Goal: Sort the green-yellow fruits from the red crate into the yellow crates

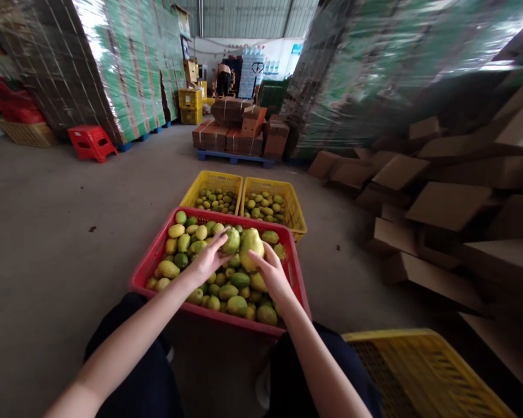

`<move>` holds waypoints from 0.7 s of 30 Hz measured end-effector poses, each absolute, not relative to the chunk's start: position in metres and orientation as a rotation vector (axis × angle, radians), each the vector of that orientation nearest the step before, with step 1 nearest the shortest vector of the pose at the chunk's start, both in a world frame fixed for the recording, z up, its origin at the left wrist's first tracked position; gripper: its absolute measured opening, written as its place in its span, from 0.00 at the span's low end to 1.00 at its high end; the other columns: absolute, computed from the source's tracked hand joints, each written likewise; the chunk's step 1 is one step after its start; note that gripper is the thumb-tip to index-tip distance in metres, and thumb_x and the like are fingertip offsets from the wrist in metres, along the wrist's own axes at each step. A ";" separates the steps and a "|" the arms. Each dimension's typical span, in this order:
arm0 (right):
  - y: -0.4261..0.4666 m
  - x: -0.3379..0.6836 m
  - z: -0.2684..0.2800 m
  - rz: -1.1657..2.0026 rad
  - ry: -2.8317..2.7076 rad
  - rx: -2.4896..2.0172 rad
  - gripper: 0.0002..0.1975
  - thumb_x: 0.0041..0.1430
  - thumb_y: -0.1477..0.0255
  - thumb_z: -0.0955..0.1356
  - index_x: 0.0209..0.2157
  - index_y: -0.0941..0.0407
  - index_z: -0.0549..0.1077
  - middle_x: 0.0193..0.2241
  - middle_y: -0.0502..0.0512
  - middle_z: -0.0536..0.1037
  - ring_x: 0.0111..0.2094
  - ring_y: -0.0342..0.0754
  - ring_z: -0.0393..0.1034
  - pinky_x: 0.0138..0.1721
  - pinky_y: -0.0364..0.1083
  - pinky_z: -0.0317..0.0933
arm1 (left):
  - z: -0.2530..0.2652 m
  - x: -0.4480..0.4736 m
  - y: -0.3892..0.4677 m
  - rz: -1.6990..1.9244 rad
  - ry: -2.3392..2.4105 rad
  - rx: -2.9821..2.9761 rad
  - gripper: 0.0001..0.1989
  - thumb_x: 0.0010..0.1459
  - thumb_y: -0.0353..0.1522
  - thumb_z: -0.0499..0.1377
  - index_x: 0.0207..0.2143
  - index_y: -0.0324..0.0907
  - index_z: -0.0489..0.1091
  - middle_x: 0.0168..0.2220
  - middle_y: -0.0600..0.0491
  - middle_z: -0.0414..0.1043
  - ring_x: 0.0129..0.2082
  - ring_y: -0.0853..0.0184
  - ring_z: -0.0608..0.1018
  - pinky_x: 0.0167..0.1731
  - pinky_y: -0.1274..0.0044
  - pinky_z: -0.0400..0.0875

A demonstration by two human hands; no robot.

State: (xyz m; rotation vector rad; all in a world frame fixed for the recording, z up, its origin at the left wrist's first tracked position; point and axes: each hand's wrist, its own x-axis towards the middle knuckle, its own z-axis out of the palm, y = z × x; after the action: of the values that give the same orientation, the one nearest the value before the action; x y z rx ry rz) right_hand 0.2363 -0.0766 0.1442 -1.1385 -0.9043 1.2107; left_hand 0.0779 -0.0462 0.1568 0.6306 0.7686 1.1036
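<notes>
Taking the middle of the red crate (226, 320) as our clock centre, with 12 o'clock pointing away from us, we record the following. Our left hand (207, 259) pinches a green fruit (231, 240) between thumb and fingers, at 12 o'clock above the load. Our right hand (272, 268) grips a larger, pear-shaped yellow fruit (251, 248) between 1 and 2 o'clock, thumb on the near face and fingers round its right side. We note the two fruits held just beside each other; whether they touch, we cannot tell. Beneath them, we observe green and yellowish fruits (239, 280) heaped across the crate.

At 12 o'clock, just beyond the far rim, we find a yellow crate (220, 175) containing similar fruits; a second yellow crate (297, 210), likewise loaded, adjoins it at 1 o'clock. We log another yellow crate (422, 371) at 4 o'clock, loose cartons (447, 204) piled between 2 and 3, and a red stool (92, 142) between 10 and 11. Farther off at 12, we see bundled cardboard (230, 110) on a blue pallet (233, 157).
</notes>
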 end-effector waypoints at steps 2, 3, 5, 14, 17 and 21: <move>-0.077 0.230 0.139 1.256 -0.886 -1.175 0.19 0.41 0.64 0.77 0.37 0.53 0.76 0.31 0.48 0.80 0.31 0.47 0.74 0.32 0.44 0.70 | 0.151 0.086 -0.049 1.125 0.809 0.526 0.12 0.54 0.34 0.63 0.42 0.45 0.71 0.44 0.53 0.77 0.47 0.65 0.77 0.42 0.76 0.73; -0.078 0.228 0.137 1.292 -0.875 -1.182 0.18 0.41 0.64 0.78 0.36 0.53 0.76 0.28 0.47 0.79 0.28 0.46 0.73 0.29 0.43 0.69 | 0.148 0.089 -0.050 1.135 0.828 0.503 0.12 0.54 0.34 0.64 0.41 0.45 0.70 0.42 0.54 0.77 0.45 0.66 0.78 0.41 0.78 0.73; -0.079 0.224 0.135 1.349 -0.838 -1.174 0.19 0.41 0.64 0.78 0.35 0.54 0.74 0.25 0.46 0.78 0.24 0.45 0.71 0.23 0.43 0.67 | 0.144 0.092 -0.052 1.130 0.838 0.510 0.15 0.50 0.32 0.67 0.41 0.44 0.69 0.40 0.54 0.77 0.42 0.66 0.78 0.37 0.79 0.73; -0.075 0.221 0.143 1.548 -0.493 -0.996 0.16 0.42 0.65 0.74 0.34 0.51 0.70 0.25 0.46 0.78 0.25 0.50 0.74 0.19 0.46 0.68 | 0.149 0.086 -0.044 1.110 0.863 0.486 0.13 0.53 0.41 0.64 0.35 0.41 0.72 0.34 0.50 0.79 0.37 0.63 0.80 0.34 0.75 0.75; -0.068 0.224 0.137 1.574 -0.373 -0.965 0.13 0.42 0.64 0.73 0.31 0.54 0.72 0.24 0.51 0.79 0.28 0.54 0.77 0.26 0.51 0.72 | 0.154 0.082 -0.039 1.068 0.866 0.370 0.16 0.57 0.43 0.59 0.37 0.39 0.73 0.32 0.49 0.79 0.31 0.64 0.80 0.23 0.79 0.72; -0.063 0.229 0.129 1.628 -0.439 -0.909 0.13 0.45 0.60 0.71 0.29 0.55 0.73 0.24 0.55 0.79 0.31 0.58 0.78 0.29 0.53 0.73 | 0.157 0.081 -0.039 1.005 0.822 0.304 0.14 0.59 0.40 0.59 0.38 0.37 0.73 0.27 0.51 0.76 0.23 0.68 0.78 0.18 0.81 0.69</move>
State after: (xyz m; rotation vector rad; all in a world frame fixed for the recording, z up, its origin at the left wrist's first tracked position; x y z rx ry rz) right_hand 0.2290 -0.0626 0.1286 -0.9090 -0.4386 1.6282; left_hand 0.0805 -0.0386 0.1574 0.3036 0.8217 1.0047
